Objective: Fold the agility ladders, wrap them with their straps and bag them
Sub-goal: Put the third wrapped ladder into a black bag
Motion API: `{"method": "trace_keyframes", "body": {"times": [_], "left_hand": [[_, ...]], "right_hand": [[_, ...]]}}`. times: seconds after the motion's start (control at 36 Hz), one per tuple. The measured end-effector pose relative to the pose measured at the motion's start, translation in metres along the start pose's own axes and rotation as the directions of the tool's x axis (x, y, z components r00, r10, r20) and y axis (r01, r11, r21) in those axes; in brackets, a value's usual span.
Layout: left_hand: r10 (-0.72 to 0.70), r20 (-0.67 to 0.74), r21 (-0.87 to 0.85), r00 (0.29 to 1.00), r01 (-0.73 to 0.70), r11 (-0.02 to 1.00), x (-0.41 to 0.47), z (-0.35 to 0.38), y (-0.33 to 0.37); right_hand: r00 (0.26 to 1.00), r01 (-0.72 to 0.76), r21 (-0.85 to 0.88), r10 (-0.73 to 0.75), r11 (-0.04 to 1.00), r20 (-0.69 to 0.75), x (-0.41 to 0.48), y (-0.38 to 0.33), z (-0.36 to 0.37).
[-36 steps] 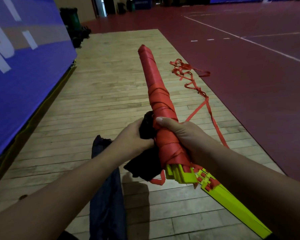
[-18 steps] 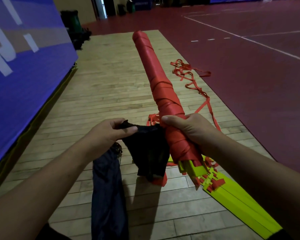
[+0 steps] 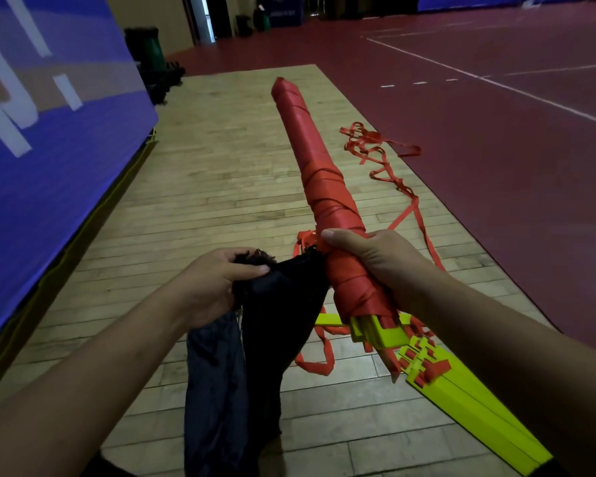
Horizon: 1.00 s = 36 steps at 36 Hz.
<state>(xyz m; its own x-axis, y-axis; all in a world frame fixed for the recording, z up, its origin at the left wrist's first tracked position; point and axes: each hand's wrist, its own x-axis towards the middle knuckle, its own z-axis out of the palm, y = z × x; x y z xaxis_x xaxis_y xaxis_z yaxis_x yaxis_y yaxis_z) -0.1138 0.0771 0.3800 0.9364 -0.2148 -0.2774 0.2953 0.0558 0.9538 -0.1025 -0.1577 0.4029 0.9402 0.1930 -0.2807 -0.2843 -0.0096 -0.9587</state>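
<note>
Since half a second earlier, left hand (image 3: 217, 280) had bunched up more of the black bag (image 3: 283, 321). The wrapped ladder bundle (image 3: 324, 187) slanted up off the floor (image 3: 221, 173), right hand (image 3: 375, 259) curled round its near part. Bag hung just left of the bundle, touching it, mouth pinched in left hand. Risk: collapsed mouth could snag the bundle's yellow end and pull the wrapping loose.

**Layout Around the Held Bundle**

The strap-wrapped ladder bundle (image 3: 327, 187) is held in the right hand (image 3: 375, 259) and points away. To its left, the bag (image 3: 279, 315) is gripped by the left hand (image 3: 217, 284). A second folded ladder (image 3: 468, 418) lies on the plank floor (image 3: 221, 187) below and to the right. Its loose strap (image 3: 379, 156) is spread behind it. A banner wall (image 3: 49, 149) stands at the left.
</note>
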Motion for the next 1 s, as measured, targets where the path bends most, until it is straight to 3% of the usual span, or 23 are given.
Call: {"method": "trace_keyframes", "body": {"times": [0.19, 0.31, 0.42, 0.56, 0.61, 0.72, 0.81, 0.89, 1.0], "left_hand": [[-0.1, 0.178, -0.147, 0.979, 0.127, 0.981, -0.007, -0.003, 0.01], [-0.309, 0.225, -0.257, 0.924, 0.362, 0.896, -0.007, -0.004, 0.007], [-0.395, 0.191, -0.109, 0.898, 0.42, 0.901, -0.007, 0.0, 0.0], [-0.275, 0.209, 0.018, 0.938, 0.278, 0.96, -0.011, 0.016, -0.004], [-0.214, 0.157, 0.007, 0.964, 0.216, 0.976, -0.008, 0.02, -0.007], [-0.083, -0.089, -0.043, 0.993, 0.08, 0.996, 0.0, 0.028, -0.009], [0.083, -0.281, 0.048, 0.956, -0.072, 0.996, 0.006, 0.027, -0.013], [0.219, -0.241, 0.104, 0.946, -0.199, 0.974, 0.008, 0.033, -0.013], [0.288, -0.149, 0.323, 0.946, -0.229, 0.918, 0.009, 0.046, -0.013]], "right_hand": [[0.999, -0.023, 0.003, 0.022, 1.0, 0.026, 0.002, 0.0, -0.002], [0.996, 0.003, -0.019, -0.002, 1.0, 0.084, 0.001, -0.002, -0.002], [0.993, 0.043, -0.115, -0.029, 0.992, 0.115, 0.001, 0.0, 0.0], [0.99, 0.065, -0.121, -0.049, 0.991, 0.133, 0.0, 0.001, 0.008], [0.991, 0.073, -0.132, -0.056, 0.989, 0.122, 0.0, 0.002, 0.01], [0.994, 0.097, -0.138, -0.088, 0.986, 0.066, 0.002, 0.003, 0.013], [0.997, 0.064, -0.042, -0.061, 0.997, 0.054, 0.001, 0.006, 0.019], [0.994, -0.042, 0.166, 0.024, 0.985, 0.108, -0.003, 0.008, 0.029], [0.987, -0.132, 0.359, 0.087, 0.924, 0.138, -0.004, 0.012, 0.038]]}}
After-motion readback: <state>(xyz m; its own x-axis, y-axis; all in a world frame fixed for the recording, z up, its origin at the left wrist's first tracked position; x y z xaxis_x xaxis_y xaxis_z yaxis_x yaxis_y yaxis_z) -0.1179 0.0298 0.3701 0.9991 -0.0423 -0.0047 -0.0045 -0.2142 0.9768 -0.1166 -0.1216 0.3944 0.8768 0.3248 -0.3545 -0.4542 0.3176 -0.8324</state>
